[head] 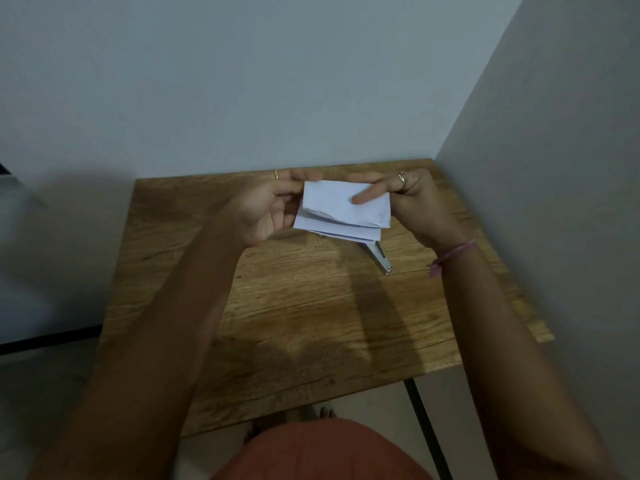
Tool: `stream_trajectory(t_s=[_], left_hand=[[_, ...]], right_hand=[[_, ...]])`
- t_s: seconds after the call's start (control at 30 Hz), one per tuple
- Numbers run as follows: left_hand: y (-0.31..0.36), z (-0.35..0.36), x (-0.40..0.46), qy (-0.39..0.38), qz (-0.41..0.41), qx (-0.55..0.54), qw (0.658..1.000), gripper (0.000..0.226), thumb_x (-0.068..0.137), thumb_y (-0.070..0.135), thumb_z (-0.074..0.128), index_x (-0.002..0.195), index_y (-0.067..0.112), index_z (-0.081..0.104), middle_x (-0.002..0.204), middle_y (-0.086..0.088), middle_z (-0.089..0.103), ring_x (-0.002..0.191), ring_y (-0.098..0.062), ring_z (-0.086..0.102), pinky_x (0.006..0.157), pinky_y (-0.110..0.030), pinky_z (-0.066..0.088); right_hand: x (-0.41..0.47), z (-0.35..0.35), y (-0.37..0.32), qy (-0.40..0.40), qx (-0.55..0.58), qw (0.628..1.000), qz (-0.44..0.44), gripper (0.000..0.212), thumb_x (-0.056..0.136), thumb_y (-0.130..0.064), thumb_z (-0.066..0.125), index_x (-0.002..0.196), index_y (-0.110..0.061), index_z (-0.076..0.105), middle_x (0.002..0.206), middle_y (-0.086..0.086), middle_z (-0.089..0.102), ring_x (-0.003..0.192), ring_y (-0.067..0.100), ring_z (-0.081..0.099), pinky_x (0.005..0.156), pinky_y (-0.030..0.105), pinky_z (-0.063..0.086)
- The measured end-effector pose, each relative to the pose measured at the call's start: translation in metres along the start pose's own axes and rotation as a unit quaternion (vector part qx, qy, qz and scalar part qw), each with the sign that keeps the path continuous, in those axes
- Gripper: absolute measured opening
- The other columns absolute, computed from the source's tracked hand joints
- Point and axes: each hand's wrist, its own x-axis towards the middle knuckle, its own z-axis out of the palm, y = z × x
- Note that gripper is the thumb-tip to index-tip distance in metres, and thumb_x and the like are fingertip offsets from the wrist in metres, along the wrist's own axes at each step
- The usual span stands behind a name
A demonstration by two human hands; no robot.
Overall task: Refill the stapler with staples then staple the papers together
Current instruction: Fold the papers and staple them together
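A small stack of white papers [341, 209] is held above the far part of the wooden table [304, 306], its lower layers fanning apart. My left hand [266, 209] grips the stack's left edge. My right hand [412, 202] holds its right edge, one finger lying across the top sheet. A metal stapler [379, 258] lies on the table just below the papers; only its near end shows, the rest is hidden under the stack.
The table stands in a corner, with a pale wall [242, 81] behind and another wall [554, 150] close on the right. A black table leg [426, 427] shows at the near right. A dark-edged surface [41, 337] lies off to the left.
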Motion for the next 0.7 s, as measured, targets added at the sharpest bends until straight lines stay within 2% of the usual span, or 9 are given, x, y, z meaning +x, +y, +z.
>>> stream_trajectory(t_s=[0.1, 0.17, 0.23, 0.33, 0.43, 0.53, 0.6, 0.67, 0.7], left_hand=[[-0.001, 0.003, 0.000, 0.000, -0.033, -0.062, 0.998, 0.031, 0.093, 0.019, 0.040, 0.105, 0.012, 0.067, 0.105, -0.007, 0.071, 0.090, -0.019, 0.069, 0.072, -0.033, 0.059], [-0.002, 0.008, -0.001, 0.010, -0.049, -0.055, 0.997, 0.032, 0.091, 0.027, 0.053, 0.113, 0.006, 0.063, 0.114, -0.009, 0.068, 0.097, -0.022, 0.069, 0.073, -0.036, 0.059], [-0.006, 0.014, -0.002, 0.020, -0.070, -0.016, 0.997, 0.038, 0.084, 0.024, 0.067, 0.113, 0.001, 0.062, 0.110, -0.013, 0.071, 0.097, -0.023, 0.070, 0.072, -0.035, 0.060], [-0.012, 0.021, -0.001, 0.065, -0.078, -0.009, 0.995, 0.026, 0.084, 0.007, 0.068, 0.105, -0.007, 0.061, 0.099, -0.018, 0.073, 0.089, -0.023, 0.073, 0.070, -0.035, 0.061], [-0.014, 0.021, 0.000, 0.081, -0.071, -0.022, 0.994, 0.020, 0.085, 0.003, 0.066, 0.102, -0.008, 0.061, 0.090, -0.016, 0.075, 0.083, -0.023, 0.073, 0.064, -0.032, 0.060], [-0.013, 0.021, 0.000, 0.082, -0.051, -0.016, 0.995, 0.023, 0.085, 0.001, 0.066, 0.106, -0.007, 0.061, 0.089, -0.014, 0.075, 0.082, -0.021, 0.074, 0.063, -0.029, 0.060], [-0.011, 0.022, -0.001, 0.080, -0.032, 0.001, 0.996, 0.020, 0.084, 0.000, 0.066, 0.104, -0.004, 0.063, 0.084, -0.010, 0.076, 0.077, -0.018, 0.074, 0.059, -0.027, 0.059], [-0.010, 0.022, -0.002, 0.076, -0.020, 0.018, 0.997, 0.018, 0.083, -0.001, 0.066, 0.101, -0.002, 0.063, 0.082, -0.009, 0.076, 0.075, -0.018, 0.074, 0.056, -0.026, 0.058], [-0.009, 0.022, -0.003, 0.074, -0.017, 0.030, 0.997, 0.019, 0.083, -0.001, 0.067, 0.101, -0.001, 0.063, 0.084, -0.010, 0.076, 0.077, -0.019, 0.074, 0.056, -0.026, 0.058]], right_hand=[[0.000, -0.006, -0.003, 0.005, -0.094, 0.995, -0.012, 0.041, 0.079, 0.026, 0.046, 0.093, -0.001, 0.073, 0.120, 0.013, 0.066, 0.114, 0.019, 0.062, 0.093, 0.028, 0.051], [-0.002, -0.007, -0.006, 0.008, -0.175, 0.984, -0.033, 0.039, 0.079, 0.024, 0.047, 0.095, -0.002, 0.073, 0.120, 0.012, 0.066, 0.114, 0.014, 0.060, 0.091, 0.019, 0.049], [-0.003, -0.007, -0.008, 0.008, -0.247, 0.966, -0.070, 0.040, 0.078, 0.023, 0.049, 0.093, -0.004, 0.075, 0.118, 0.011, 0.067, 0.111, 0.006, 0.059, 0.088, 0.011, 0.046], [-0.004, -0.006, -0.010, -0.004, -0.329, 0.936, -0.123, 0.046, 0.073, 0.024, 0.047, 0.091, -0.007, 0.077, 0.117, 0.011, 0.068, 0.108, 0.003, 0.057, 0.088, 0.004, 0.041], [-0.006, -0.009, -0.007, -0.003, -0.361, 0.918, -0.163, 0.045, 0.073, 0.022, 0.050, 0.092, -0.009, 0.077, 0.118, 0.011, 0.067, 0.110, 0.011, 0.059, 0.092, 0.010, 0.044], [-0.009, -0.011, 0.003, -0.005, -0.270, 0.957, -0.105, 0.043, 0.079, 0.023, 0.047, 0.099, -0.005, 0.074, 0.124, 0.010, 0.064, 0.119, 0.015, 0.058, 0.097, 0.024, 0.049], [-0.013, -0.016, 0.008, -0.040, -0.085, 0.996, 0.006, 0.039, 0.087, 0.018, 0.046, 0.111, -0.002, 0.068, 0.129, 0.008, 0.061, 0.123, 0.016, 0.056, 0.096, 0.028, 0.050], [-0.015, -0.025, 0.011, -0.064, 0.095, 0.989, 0.089, 0.040, 0.089, 0.015, 0.042, 0.121, 0.000, 0.062, 0.129, 0.010, 0.062, 0.123, 0.020, 0.057, 0.095, 0.029, 0.049], [-0.014, -0.030, 0.013, -0.070, 0.142, 0.981, 0.114, 0.041, 0.089, 0.013, 0.040, 0.122, 0.001, 0.060, 0.127, 0.012, 0.063, 0.121, 0.023, 0.058, 0.095, 0.030, 0.049]])
